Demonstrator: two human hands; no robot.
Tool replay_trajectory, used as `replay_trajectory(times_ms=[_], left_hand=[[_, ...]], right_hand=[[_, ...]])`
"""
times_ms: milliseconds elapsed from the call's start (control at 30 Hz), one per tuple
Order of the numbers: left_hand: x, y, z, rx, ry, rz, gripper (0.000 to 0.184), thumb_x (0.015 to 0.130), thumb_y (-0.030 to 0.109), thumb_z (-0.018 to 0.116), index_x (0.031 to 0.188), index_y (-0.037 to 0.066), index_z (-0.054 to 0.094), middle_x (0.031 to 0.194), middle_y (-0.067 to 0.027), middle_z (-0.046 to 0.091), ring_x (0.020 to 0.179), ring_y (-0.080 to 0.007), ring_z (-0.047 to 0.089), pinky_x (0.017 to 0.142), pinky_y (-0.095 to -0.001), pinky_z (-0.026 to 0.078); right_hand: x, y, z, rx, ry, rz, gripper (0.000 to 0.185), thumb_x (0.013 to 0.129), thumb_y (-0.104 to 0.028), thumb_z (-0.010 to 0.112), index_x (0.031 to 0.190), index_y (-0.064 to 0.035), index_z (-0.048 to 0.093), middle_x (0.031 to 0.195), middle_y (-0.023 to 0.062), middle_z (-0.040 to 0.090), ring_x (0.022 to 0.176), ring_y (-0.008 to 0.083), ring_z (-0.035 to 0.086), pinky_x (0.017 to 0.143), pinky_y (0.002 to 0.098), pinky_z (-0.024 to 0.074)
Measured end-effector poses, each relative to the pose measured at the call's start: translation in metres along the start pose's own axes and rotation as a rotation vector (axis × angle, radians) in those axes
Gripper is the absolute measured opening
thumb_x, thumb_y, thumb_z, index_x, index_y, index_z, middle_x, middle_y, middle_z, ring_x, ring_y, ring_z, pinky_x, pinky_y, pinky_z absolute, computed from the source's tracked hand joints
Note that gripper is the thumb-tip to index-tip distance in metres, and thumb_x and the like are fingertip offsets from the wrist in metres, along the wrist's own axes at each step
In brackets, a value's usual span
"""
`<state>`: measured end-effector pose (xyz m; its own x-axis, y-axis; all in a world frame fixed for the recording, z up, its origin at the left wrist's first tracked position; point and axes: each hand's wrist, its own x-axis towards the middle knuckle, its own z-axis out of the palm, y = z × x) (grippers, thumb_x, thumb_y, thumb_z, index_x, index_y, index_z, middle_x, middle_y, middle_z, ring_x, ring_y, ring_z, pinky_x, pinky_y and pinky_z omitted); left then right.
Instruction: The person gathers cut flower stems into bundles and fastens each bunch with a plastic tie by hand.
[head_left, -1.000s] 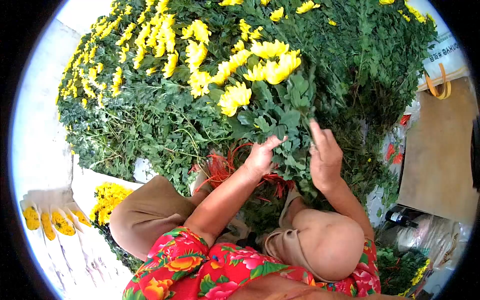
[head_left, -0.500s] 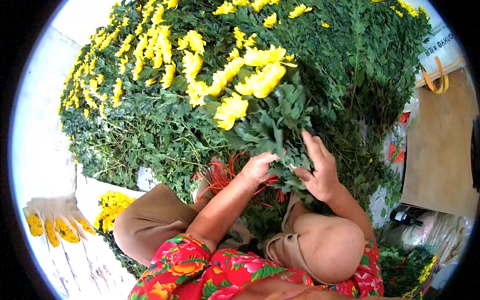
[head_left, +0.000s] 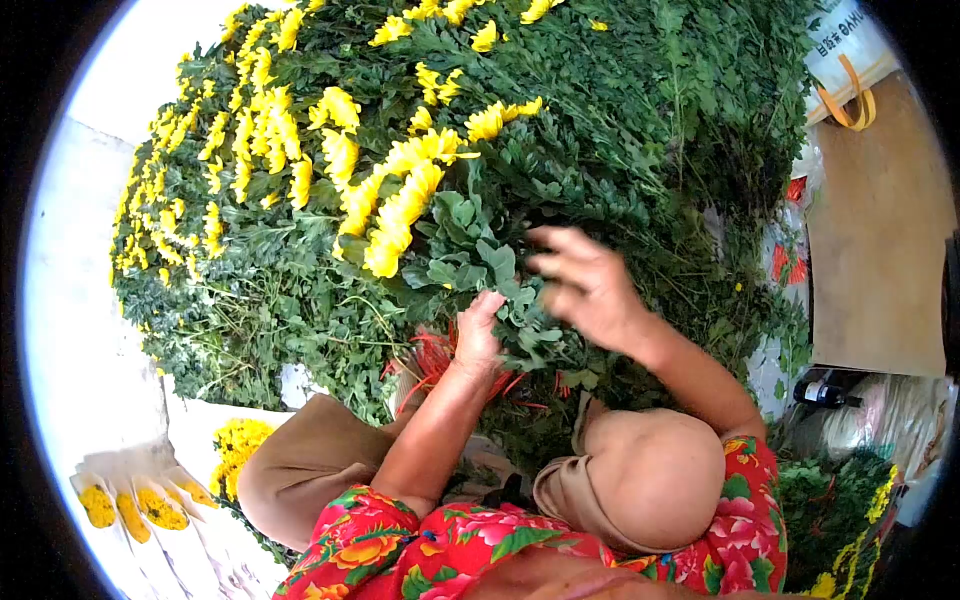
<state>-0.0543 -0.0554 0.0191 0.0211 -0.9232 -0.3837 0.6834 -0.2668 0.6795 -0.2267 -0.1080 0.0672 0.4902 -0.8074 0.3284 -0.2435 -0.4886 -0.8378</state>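
Note:
My left hand (head_left: 479, 330) is closed around the lower stems of a bunch of yellow chrysanthemums (head_left: 404, 222). Its blooms point up and to the left, and its dark green leaves spread out above my fist. Just right of those leaves, my right hand (head_left: 588, 285) has its fingers apart, slightly blurred, with nothing seen in it. Whether its fingertips touch the leaves I cannot tell. Red ties (head_left: 432, 360) lie in a tangle beside my left wrist, between my knees.
A large heap of cut chrysanthemums (head_left: 640, 130) spreads in front of me. Wrapped yellow bunches (head_left: 160, 508) lie at lower left. To the right are a brown board (head_left: 875, 240), a bag with an orange handle (head_left: 850, 45), a dark bottle (head_left: 825, 394) and more flowers (head_left: 835, 515).
The bunch has swung left and tilted over in my left hand. My right hand has moved off the stems with its fingers spread. The whole view has shifted a little.

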Motion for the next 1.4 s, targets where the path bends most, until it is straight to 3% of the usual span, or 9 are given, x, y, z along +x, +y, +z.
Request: replay_trajectory(times_ms=[167,233,333,500,700,833,1000,1133,1400], left_hand=[[0.007,-0.007,-0.019,-0.048,-0.069,-0.058,0.033,0.086,0.021,0.063,0.113,0.003,0.06,0.105,-0.0068,0.064,0.095,-0.0215,0.062,0.086,-0.039,0.051],[0.005,-0.004,-0.016,-0.009,-0.048,-0.023,0.029,0.087,0.02,0.062,0.11,0.003,0.061,0.103,-0.006,0.064,0.093,-0.0212,0.063,0.084,-0.0385,0.051],[0.003,-0.001,-0.013,-0.026,0.0,-0.044,0.029,0.084,0.023,0.065,0.105,0.004,0.062,0.096,-0.0068,0.065,0.084,-0.0215,0.064,0.077,-0.0372,0.052],[0.009,-0.005,-0.015,-0.006,0.101,-0.028,0.031,0.08,0.028,0.069,0.099,0.004,0.062,0.089,-0.0069,0.066,0.076,-0.0216,0.064,0.068,-0.0363,0.053],[0.011,-0.007,-0.02,-0.011,0.066,-0.077,0.027,0.081,0.027,0.068,0.095,0.004,0.063,0.088,-0.0069,0.067,0.074,-0.0205,0.064,0.069,-0.0348,0.052],[0.018,-0.009,-0.033,0.151,-0.032,-0.073,0.026,0.091,0.019,0.056,0.11,0.001,0.062,0.103,-0.0071,0.064,0.094,-0.0193,0.062,0.085,-0.0356,0.05],[0.021,-0.013,-0.04,0.043,0.005,-0.114,0.031,0.088,0.022,0.059,0.111,0.001,0.06,0.104,-0.0078,0.063,0.094,-0.0215,0.061,0.084,-0.0372,0.049],[0.015,-0.004,-0.017,0.016,0.101,-0.064,0.028,0.08,0.027,0.068,0.095,0.003,0.064,0.088,-0.0077,0.068,0.074,-0.0213,0.065,0.069,-0.0349,0.052],[0.017,-0.008,-0.033,-0.104,0.036,-0.103,0.022,0.082,0.023,0.065,0.093,0.004,0.063,0.085,-0.008,0.066,0.073,-0.0225,0.064,0.069,-0.0368,0.053]], right_hand=[[0.004,0.083,-0.038,-0.849,0.238,0.144,0.071,0.081,-0.02,0.072,0.141,-0.0012,0.039,0.126,0.02,0.053,0.115,0.0371,0.051,0.103,0.0454,0.0359],[-0.003,0.11,-0.051,-0.765,0.023,0.291,0.057,0.084,-0.017,0.068,0.136,-0.0041,0.047,0.112,0.0172,0.058,0.102,0.0351,0.056,0.095,0.044,0.0419],[0.002,0.105,-0.073,-0.6,0.263,0.261,0.043,0.088,-0.016,0.062,0.129,-0.0083,0.054,0.099,0.0146,0.059,0.089,0.0342,0.059,0.078,0.0402,0.0484],[0.016,0.147,-0.113,-0.618,0.624,0.192,0.039,0.092,-0.029,0.063,0.114,0.004,0.062,0.119,0.0254,0.06,0.111,0.0379,0.058,0.092,0.0399,0.0475],[0.065,0.141,-0.082,-0.484,0.472,0.134,0.025,0.091,-0.013,0.059,0.111,0.0016,0.06,0.095,0.0195,0.06,0.086,0.0394,0.06,0.073,0.0426,0.0483],[0.092,0.167,-0.065,-0.622,0.424,0.148,0.023,0.088,-0.012,0.063,0.11,-0.0039,0.062,0.102,0.0159,0.059,0.09,0.0365,0.059,0.073,0.0424,0.0496],[0.111,0.193,-0.065,-1.034,0.375,0.123,0.055,0.085,-0.022,0.07,0.132,-0.0038,0.049,0.126,0.0216,0.052,0.116,0.0382,0.051,0.103,0.0539,0.0335],[0.116,0.202,-0.072,-0.802,0.144,0.464,0.064,0.088,-0.027,0.066,0.139,-0.0038,0.035,0.127,0.0232,0.053,0.115,0.04,0.053,0.099,0.0549,0.0384],[0.089,0.087,-0.127,-0.88,0.39,0.278,0.058,0.09,-0.027,0.063,0.137,0.0013,0.042,0.125,0.025,0.055,0.108,0.042,0.056,0.094,0.0481,0.0453]])
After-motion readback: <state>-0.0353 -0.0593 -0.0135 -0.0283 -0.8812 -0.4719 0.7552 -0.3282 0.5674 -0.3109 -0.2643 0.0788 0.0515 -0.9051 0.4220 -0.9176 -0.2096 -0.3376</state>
